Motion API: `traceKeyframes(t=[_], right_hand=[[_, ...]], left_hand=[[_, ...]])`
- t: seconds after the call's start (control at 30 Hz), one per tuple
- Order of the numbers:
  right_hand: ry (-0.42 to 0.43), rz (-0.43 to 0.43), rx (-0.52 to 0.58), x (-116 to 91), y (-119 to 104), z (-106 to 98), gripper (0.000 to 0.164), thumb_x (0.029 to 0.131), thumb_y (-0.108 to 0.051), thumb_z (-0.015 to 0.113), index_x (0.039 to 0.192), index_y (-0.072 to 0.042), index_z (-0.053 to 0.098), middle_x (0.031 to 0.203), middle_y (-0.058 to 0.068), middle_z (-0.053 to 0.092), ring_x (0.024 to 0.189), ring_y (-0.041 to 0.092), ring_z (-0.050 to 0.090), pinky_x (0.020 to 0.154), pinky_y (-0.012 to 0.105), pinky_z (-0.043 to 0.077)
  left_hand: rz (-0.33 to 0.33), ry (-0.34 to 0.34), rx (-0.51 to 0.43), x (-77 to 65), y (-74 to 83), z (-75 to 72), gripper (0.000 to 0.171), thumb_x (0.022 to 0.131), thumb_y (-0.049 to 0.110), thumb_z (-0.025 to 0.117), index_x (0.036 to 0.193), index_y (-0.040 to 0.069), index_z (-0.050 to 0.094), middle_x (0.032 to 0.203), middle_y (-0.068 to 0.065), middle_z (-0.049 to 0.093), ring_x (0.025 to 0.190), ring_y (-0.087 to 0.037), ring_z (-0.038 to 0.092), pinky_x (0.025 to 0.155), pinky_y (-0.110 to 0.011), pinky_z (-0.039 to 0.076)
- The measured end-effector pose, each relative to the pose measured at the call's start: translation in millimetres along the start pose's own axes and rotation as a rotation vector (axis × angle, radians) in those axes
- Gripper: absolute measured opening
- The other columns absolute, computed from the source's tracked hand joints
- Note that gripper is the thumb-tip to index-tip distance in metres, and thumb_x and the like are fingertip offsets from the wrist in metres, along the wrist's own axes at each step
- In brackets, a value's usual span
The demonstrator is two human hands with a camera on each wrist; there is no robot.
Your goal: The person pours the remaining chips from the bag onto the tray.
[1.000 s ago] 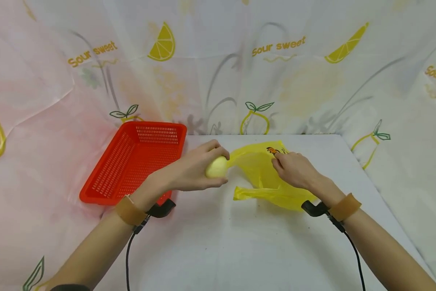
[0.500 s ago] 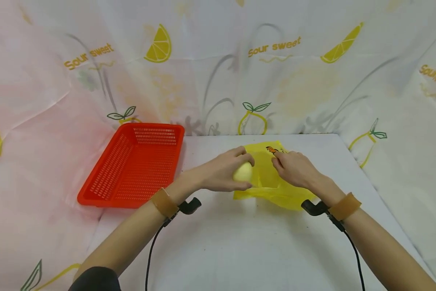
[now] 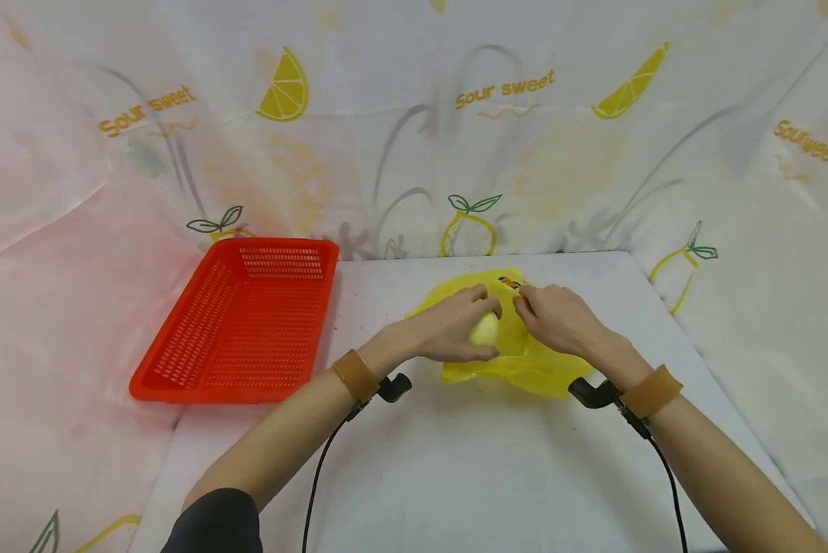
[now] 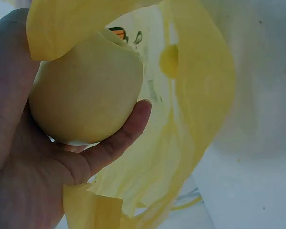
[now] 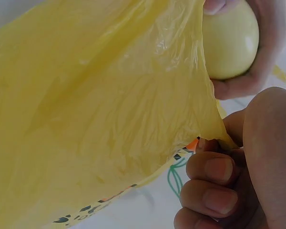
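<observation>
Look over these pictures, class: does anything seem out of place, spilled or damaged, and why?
The red basket seems to jut past the left edge of the white table, an odd perch. Dark specks also mark the white table, too small to identify. I see no clear damage.

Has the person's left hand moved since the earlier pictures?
Yes: in the head view, the left hand, gripping a pale round thing, has moved right, away from the red basket and toward the yellow bag.

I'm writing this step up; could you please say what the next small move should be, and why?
Probably ease the pale round object, held in the left hand, into the yellow bag: it is at the bag's mouth, whose edge the right hand pinches.
</observation>
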State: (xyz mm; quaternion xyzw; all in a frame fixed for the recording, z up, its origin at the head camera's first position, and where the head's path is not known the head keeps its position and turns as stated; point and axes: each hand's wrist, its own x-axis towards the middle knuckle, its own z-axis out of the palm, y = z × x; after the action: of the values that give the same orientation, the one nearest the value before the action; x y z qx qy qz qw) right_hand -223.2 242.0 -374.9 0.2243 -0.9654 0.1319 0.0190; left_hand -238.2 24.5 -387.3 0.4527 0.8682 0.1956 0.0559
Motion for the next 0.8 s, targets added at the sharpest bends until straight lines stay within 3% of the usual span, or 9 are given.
traceKeyframes(t=[0.23,0.43,0.67,0.8], right_hand=[[-0.024,0.014,0.018,1.6,-2.5,2.1,0.032,0.1,-0.022,0.041,0.071,-0.012,0.049,0.054,0.001,0.038,0.043,0.015,0.035,0.045,0.027,0.032],[-0.01,0.01,0.001,2.6,-2.5,3.5,0.031,0.1,-0.023,0.041,0.071,-0.013,0.05,0.054,0.0,0.04,0.044,0.015,0.038,0.045,0.027,0.034],[0.006,0.005,-0.01,1.2,0.1,1.2,0.032,0.1,-0.022,0.041,0.071,-0.013,0.049,0.054,0.001,0.039,0.043,0.015,0.037,0.045,0.027,0.033],[0.004,0.006,-0.005,0.4,0.9,1.8,0.032,0.1,-0.022,0.041,0.07,-0.013,0.048,0.055,0.001,0.04,0.044,0.015,0.037,0.045,0.027,0.034]], left_hand=[[-0.012,-0.013,0.085,17.8,-1.5,13.3,0.06,0.082,0.053,0.065,0.124,0.014,0.052,0.11,0.001,0.045,0.089,-0.012,0.048,0.08,-0.023,0.043],[-0.039,-0.049,0.151,23.9,-1.5,21.8,0.059,0.082,0.053,0.067,0.123,0.014,0.051,0.113,0.0,0.045,0.094,-0.015,0.045,0.086,-0.026,0.042],[0.01,-0.09,0.212,29.1,-3.0,25.4,0.055,0.085,0.048,0.065,0.126,0.014,0.05,0.114,-0.004,0.043,0.092,-0.017,0.045,0.087,-0.027,0.041],[0.025,-0.117,0.226,33.1,-4.2,29.3,0.061,0.086,0.045,0.066,0.133,0.012,0.045,0.125,-0.006,0.041,0.101,-0.019,0.047,0.094,-0.029,0.04]])
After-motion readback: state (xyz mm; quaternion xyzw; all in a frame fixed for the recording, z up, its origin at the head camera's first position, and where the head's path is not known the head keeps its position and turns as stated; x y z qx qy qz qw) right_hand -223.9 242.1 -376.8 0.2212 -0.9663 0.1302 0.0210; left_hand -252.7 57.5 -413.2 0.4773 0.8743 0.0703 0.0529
